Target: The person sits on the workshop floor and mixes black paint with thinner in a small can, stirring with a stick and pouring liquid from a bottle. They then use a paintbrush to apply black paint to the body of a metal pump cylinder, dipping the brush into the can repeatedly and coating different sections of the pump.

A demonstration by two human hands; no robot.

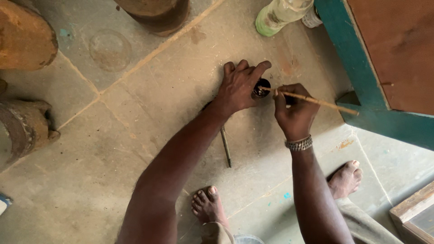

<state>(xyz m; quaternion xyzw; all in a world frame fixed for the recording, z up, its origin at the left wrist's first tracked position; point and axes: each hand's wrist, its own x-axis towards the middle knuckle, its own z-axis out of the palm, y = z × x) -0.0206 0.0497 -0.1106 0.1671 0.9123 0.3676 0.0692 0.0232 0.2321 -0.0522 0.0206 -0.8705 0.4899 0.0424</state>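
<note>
**Head view: two hands at a small dark container on the floor**

Head camera looks straight down at the fingers. The left hand (239,86) is curled around a small dark round container (261,88) that sits on the tiled floor (135,135); its index finger reaches over the container's far side and the other fingers are bent close together, steadying it. The right hand (294,110) is closed in a pinch on a thin wooden stick (312,100), thumb and fingertips pressed together near the stick's left end. That end reaches the container's open top, while the rest of the stick slants right and slightly down toward the green-painted wooden frame (361,90). The container's mouth looks black and glossy; what is inside cannot be told.

A metal bracelet (299,143) circles the right wrist. Under the left forearm a slim metal rod (225,147) lies on the floor. Two bare feet stand below, and a green plastic bottle (278,16) lies near the frame's top.
</note>
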